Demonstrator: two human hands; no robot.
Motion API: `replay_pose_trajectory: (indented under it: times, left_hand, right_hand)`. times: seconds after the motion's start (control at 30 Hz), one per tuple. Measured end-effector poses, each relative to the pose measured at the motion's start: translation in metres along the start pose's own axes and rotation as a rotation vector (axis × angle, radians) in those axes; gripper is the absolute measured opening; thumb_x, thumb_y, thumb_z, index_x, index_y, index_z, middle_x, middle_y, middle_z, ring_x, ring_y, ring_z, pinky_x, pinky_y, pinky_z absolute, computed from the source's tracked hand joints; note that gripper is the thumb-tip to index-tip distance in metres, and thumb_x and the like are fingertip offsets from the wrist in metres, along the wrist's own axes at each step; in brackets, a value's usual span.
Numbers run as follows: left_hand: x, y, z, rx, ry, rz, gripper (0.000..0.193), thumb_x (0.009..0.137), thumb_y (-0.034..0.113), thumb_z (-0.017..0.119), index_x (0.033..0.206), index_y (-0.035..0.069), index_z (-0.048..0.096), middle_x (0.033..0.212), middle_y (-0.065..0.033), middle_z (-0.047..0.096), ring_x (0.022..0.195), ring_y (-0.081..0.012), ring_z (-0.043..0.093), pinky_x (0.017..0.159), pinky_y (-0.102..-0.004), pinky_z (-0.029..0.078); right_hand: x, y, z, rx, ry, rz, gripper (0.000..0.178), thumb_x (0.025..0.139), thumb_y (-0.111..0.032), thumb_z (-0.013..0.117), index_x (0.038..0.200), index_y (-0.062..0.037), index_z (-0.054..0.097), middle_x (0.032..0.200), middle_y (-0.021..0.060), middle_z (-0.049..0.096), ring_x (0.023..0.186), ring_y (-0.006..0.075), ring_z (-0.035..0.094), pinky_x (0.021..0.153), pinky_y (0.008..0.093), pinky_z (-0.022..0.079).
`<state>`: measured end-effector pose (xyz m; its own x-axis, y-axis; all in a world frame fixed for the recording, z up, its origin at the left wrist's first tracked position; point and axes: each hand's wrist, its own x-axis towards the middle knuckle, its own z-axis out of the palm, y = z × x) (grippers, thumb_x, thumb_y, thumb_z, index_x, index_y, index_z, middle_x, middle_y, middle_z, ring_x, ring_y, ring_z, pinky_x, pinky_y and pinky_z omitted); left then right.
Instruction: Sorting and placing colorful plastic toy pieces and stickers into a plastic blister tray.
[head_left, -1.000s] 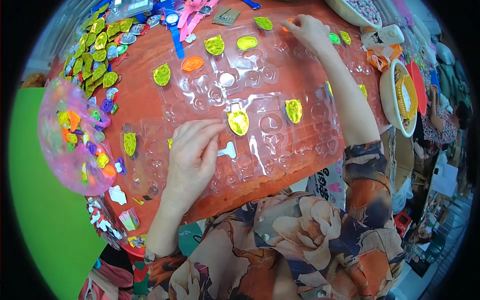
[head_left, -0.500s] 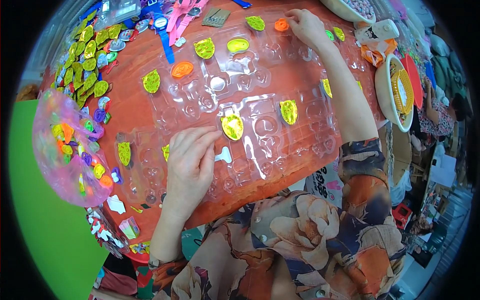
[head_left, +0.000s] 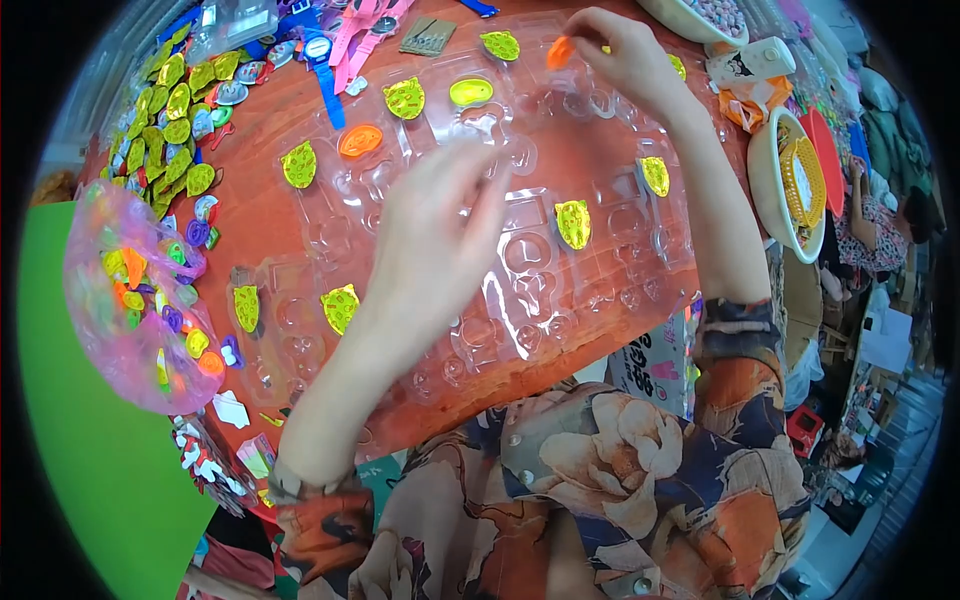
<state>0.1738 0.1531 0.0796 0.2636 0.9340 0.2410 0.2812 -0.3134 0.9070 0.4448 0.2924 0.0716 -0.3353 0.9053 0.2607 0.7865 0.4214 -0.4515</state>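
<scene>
My right hand (head_left: 628,58) pinches a small orange plastic piece (head_left: 559,53) — light grip's best near these clear moulded plastic trays (head_left: 526,254) — my blurred left hand (head_left: 435,225), can't tell.

Two hands (head_left: 435,225), one cup (head_left: 750,61), two pale bowls (head_left: 765,190); on trays (head_left: 527,300), one yellow oval (head_left: 471,92), at least eight foil shields (head_left: 572,225)

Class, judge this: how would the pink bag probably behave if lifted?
The pink bag is probably floppy, as its thin film looks crumpled. Its load would likely shift and settle, being many small loose-looking pieces.
</scene>
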Motion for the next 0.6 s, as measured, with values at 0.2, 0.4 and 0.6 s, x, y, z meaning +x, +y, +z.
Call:
replay_pose_trajectory:
  times: [0.2, 0.4, 0.6]
  left_hand:
    - [0.069, -0.042, 0.029, -0.955, -0.28, -0.515, 0.041, 0.104, 0.029, 0.052, 0.134, 0.001, 0.056, 0.103, -0.0052, 0.067, 0.08, -0.0127, 0.064, 0.064, -0.023, 0.048]
    - [0.062, -0.048, 0.05, -1.151, -0.266, -0.57, 0.028, 0.1, 0.015, 0.06, 0.123, -0.002, 0.058, 0.108, -0.0087, 0.067, 0.09, -0.0171, 0.068, 0.073, -0.0281, 0.054]
    - [0.062, -0.035, 0.07, -1.193, -0.081, -0.571, 0.042, 0.1, 0.01, 0.058, 0.137, -0.001, 0.044, 0.112, -0.0109, 0.065, 0.094, -0.0203, 0.068, 0.083, -0.0359, 0.057]
  right_hand:
    - [-0.041, -0.067, 0.004, -0.241, 0.083, -0.497, 0.022, 0.084, -0.007, 0.065, 0.106, -0.0076, 0.065, 0.097, 0.0086, 0.066, 0.1, 0.0266, 0.063, 0.085, 0.0402, 0.043]
    - [-0.08, -0.067, 0.026, 0.225, 0.22, -0.053, 0.023, 0.089, -0.01, 0.068, 0.11, -0.0048, 0.062, 0.102, 0.0111, 0.067, 0.092, 0.0309, 0.066, 0.082, 0.0416, 0.048]
    - [-0.084, -0.063, 0.028, 0.175, 0.332, -0.027, 0.016, 0.084, -0.007, 0.07, 0.099, -0.0033, 0.067, 0.094, 0.0121, 0.069, 0.084, 0.0301, 0.066, 0.074, 0.0404, 0.052]
